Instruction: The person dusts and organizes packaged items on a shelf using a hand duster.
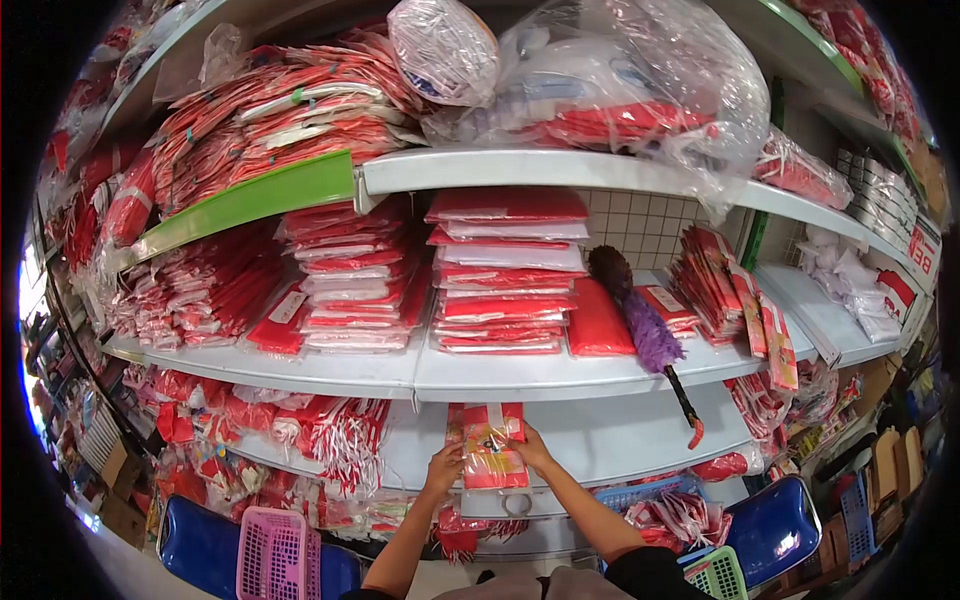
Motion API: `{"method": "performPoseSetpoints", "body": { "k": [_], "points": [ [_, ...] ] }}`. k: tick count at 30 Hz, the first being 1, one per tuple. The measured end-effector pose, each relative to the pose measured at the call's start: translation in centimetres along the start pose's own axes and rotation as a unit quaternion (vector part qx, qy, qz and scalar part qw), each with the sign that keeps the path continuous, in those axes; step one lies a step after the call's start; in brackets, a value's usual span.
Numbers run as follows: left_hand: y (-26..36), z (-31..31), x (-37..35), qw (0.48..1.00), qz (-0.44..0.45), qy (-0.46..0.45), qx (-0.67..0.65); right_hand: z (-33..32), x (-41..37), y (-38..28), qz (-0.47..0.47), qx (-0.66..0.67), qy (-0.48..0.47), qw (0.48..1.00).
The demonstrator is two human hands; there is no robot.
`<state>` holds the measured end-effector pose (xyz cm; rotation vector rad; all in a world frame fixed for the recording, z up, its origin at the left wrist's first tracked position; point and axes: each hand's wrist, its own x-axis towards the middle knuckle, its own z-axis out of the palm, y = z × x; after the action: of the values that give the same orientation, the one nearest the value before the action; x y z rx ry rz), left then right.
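My left hand (446, 468) and my right hand (533, 449) hold a red and yellow packet in clear plastic (493, 458) by its two sides, over the lower shelf (600, 440). The fingers of both hands are closed on its edges. Above it, on the middle shelf (520, 375), stands a tall stack of red and white packets (505, 275). A purple and brown feather duster (652, 332) leans at the right of that stack, its handle hanging over the shelf edge.
Red and white goods (345, 440) hang at the lower left. The top shelf (540, 170) holds red bundles (290, 110) and large plastic bags (620, 80). Below are a pink basket (273, 552), blue stools (775, 530) and a green basket (718, 575).
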<state>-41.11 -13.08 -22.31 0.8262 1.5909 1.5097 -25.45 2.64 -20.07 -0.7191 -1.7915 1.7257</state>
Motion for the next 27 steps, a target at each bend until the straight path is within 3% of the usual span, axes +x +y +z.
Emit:
{"method": "performPoseSetpoints", "body": {
  "k": [2, 5, 6, 9, 10, 13, 17, 24, 27],
  "points": [
    [-0.9, -1.3, 3.4, 0.996, 0.067, 0.028, 0.045, 0.8, 2.7, 0.5, -0.078, -0.037, 0.038, 0.996],
    [0.3, -3.1, 5.5, 0.965, 0.103, 0.067, 0.23, 0.1, 7.7, 1.3, 0.113, -0.213, 0.03, 0.97],
    [-0.2, -3.6, 6.6, 0.955, 0.134, 0.062, 0.256, 0.0, 8.4, 1.7, 0.108, -0.26, 0.024, 0.959],
    [-1.2, -4.2, 7.9, 0.917, 0.159, 0.035, 0.363, 1.4, 7.5, 5.4, -0.198, -0.399, 0.138, 0.885],
    [0.0, -3.7, 6.9, 0.905, 0.158, 0.03, 0.393, 2.4, 6.8, 6.4, -0.198, -0.398, 0.182, 0.877],
    [-1.8, -3.8, 7.9, 0.881, 0.219, 0.035, 0.419, 3.4, 3.1, 2.5, -0.105, -0.504, 0.061, 0.855],
    [-1.5, -3.0, 7.1, 0.865, 0.188, 0.073, 0.46, 3.2, 2.8, 4.0, -0.207, -0.468, 0.07, 0.856],
    [-3.6, -1.3, 6.3, 0.875, 0.087, 0.154, 0.451, 2.0, -0.2, 2.8, -0.2, -0.446, 0.041, 0.871],
    [-1.2, 2.0, 3.6, 0.833, 0.115, 0.24, 0.485, 0.7, -2.5, 2.8, -0.214, -0.45, 0.074, 0.864]
  ]
}}
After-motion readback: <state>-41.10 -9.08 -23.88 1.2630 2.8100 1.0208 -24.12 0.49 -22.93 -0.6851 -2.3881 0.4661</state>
